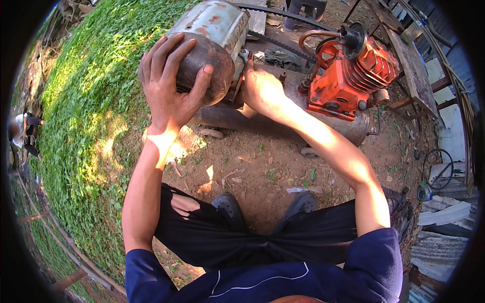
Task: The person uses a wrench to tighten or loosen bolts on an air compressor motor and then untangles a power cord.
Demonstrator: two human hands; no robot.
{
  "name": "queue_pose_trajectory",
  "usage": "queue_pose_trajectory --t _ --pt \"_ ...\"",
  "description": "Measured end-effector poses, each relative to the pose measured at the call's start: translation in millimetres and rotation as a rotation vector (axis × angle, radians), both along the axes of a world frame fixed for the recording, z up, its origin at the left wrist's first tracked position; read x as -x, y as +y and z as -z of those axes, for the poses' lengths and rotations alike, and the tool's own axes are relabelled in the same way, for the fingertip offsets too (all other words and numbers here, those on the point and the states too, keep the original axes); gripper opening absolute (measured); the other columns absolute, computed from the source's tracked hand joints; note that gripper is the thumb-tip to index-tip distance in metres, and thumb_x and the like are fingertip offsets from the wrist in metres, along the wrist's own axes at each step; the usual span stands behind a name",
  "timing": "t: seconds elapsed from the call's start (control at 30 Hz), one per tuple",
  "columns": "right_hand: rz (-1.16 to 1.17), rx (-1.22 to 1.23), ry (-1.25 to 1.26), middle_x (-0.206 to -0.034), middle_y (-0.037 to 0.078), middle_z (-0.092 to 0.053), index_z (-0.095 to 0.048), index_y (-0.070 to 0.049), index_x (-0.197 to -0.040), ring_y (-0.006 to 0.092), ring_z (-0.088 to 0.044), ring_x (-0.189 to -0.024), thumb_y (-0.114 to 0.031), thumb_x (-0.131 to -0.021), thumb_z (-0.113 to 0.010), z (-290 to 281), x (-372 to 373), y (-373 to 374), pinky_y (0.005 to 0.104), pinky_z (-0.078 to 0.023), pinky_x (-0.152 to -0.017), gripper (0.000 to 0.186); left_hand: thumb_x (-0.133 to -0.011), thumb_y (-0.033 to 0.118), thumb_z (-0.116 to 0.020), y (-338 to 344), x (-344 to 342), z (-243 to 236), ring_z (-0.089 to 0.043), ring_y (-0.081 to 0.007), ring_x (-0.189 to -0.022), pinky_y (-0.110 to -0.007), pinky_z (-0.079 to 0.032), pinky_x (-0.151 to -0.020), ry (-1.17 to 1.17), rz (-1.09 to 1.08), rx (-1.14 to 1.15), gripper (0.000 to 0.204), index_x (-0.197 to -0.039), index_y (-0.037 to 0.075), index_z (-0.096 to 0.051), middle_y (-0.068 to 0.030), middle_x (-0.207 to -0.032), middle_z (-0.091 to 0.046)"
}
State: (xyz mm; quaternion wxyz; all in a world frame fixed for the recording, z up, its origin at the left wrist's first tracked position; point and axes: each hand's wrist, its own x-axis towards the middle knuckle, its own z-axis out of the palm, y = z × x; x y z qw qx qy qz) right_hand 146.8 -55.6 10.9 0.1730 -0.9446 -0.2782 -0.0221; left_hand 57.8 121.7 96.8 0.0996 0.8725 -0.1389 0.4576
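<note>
Brown dirt ground [252, 161] is open from the grey clogs [230, 208] up to the rusty tank [283, 129], grass [86, 116] edging the left; grey-green motor [209, 21] sits at the tank's left end; left hand [167, 88] open, fingers spread, on the motor's rusty domed cap [214, 65]; right hand [262, 91] curled round a mostly hidden spanner-like tool [244, 52] at the motor's right side; orange pump [343, 83] crowds the right; black belt [277, 41] just beyond.

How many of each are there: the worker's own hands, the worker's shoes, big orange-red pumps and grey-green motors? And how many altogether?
Hands, left hand and right hand: 2
Shoes, left shoe and right shoe: 2
Orange-red pump: 1
Grey-green motor: 1
Total: 6
</note>
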Motion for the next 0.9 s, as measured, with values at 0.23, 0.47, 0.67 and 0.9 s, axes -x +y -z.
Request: queue_pose_trajectory --t 0.23,0.47,0.67,0.9 --pt "-0.051 -0.43 0.389 -0.097 0.037 -0.062 -0.036 0.023 -0.125 0.0443 -0.065 -0.097 -0.006 -0.079 -0.055 -5.7 5.0 4.9 0.0472 -0.052 -0.081 0.058 -0.078 0.032 -0.074 1.8 -3.7 3.5 -0.049 -0.0303 -0.121 -0.044 -0.034 -0.102 -0.043 0.012 0.005 0.044 -0.116 0.012 -0.064 -0.0068 -0.125 -0.058" --pt "-0.002 -0.393 0.512 -0.081 0.014 -0.066 -0.048 0.007 -0.13 0.0164 -0.062 -0.065 -0.009 -0.088 -0.043 -26.1 -11.3 -25.2 0.0318 -0.051 -0.06 0.045 -0.079 0.032 -0.074 0.6 -4.3 4.6 -0.05 -0.0296 -0.121 -0.044 -0.033 -0.102 -0.057 -0.003 0.005 0.042 -0.115 0.013 -0.065 -0.006 -0.124 -0.059" --pt "0.188 -0.458 0.267 -0.094 0.019 -0.071 -0.069 -0.004 -0.114 0.0293 -0.07 -0.088 -0.033 -0.081 -0.056 -31.7 -56.1 -57.5 0.039 -0.053 -0.083 0.046 -0.079 0.033 -0.073 -4.5 -6.2 2.8 -0.05 -0.0278 -0.121 -0.043 -0.033 -0.103 -0.051 -0.022 0.006 0.041 -0.115 0.015 -0.066 -0.0048 -0.124 -0.059" --pt "0.187 -0.309 0.256 -0.095 0.015 -0.072 -0.073 -0.011 -0.109 0.025 -0.069 -0.089 -0.036 -0.08 -0.06 -27.2 -75.5 -55.9 0.0359 -0.052 -0.084 0.04 -0.079 0.034 -0.073 -0.3 -5.0 3.1 -0.05 -0.0273 -0.122 -0.044 -0.032 -0.104 -0.041 -0.013 -0.003 0.042 -0.115 0.015 -0.066 -0.0047 -0.125 -0.059"
